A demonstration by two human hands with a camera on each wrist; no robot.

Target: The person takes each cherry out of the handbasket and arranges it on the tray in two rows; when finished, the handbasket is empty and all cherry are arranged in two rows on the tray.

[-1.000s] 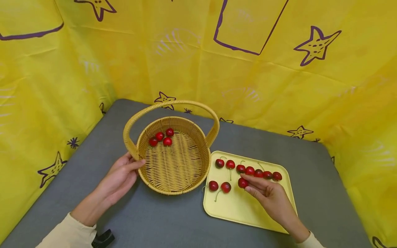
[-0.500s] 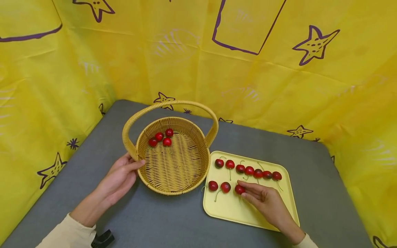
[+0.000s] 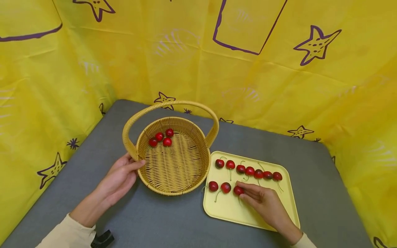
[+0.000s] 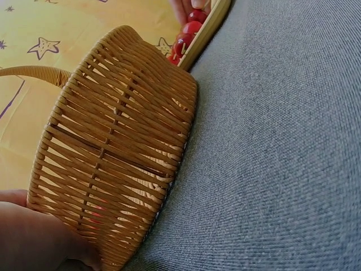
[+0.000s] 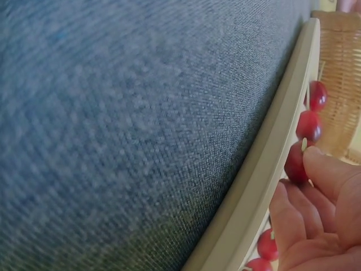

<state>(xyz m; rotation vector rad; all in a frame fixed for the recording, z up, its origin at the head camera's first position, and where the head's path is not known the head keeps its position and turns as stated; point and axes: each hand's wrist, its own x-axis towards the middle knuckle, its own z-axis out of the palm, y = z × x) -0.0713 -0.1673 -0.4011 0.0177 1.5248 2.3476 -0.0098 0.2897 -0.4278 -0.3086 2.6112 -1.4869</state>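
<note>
A grey worktop point(image 3: 155, 220) carries the basket point(image 3: 173, 165), yellow star-printed cloth point(image 3: 186, 69) behind it; the left hand point(image 3: 122, 175) clamps its rim, the right hand point(image 3: 263, 203), beside it, pinches a cherry point(image 3: 237, 190).

Left-wrist view: left hand point(image 4: 42, 234) cropped, lower left; wicker basket handle point(image 4: 39, 72) cut by left edge. Head view: black object point(image 3: 103, 239), lower left, unidentifiable.
</note>
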